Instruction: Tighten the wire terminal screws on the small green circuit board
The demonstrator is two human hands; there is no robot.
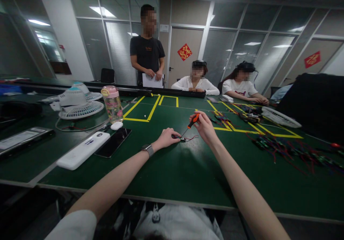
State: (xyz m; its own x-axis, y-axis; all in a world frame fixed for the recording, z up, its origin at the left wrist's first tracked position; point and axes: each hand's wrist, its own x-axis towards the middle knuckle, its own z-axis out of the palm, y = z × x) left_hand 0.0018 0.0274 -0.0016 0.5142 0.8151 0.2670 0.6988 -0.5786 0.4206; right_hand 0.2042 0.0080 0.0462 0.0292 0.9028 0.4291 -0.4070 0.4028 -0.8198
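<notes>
An orange-and-black screwdriver (193,121) is gripped by its handle in my right hand (203,126). Its thin shaft slants down and left to a small circuit board with wires (183,139) lying on the green table (172,175). The fingers of my left hand (168,138) close on the board's left end and hold it against the tabletop. Red and dark wires trail off the board to the right. Whether the tip sits in a screw is too small to tell. A watch (147,149) is on my left wrist.
On the left lie a white power bank (84,150), a black phone (114,142), a pink-lidded bottle (112,104) and a white fan (80,107). Heaps of wired boards (292,150) spread at right, near yellow tape outlines (228,128). Three people are across the table.
</notes>
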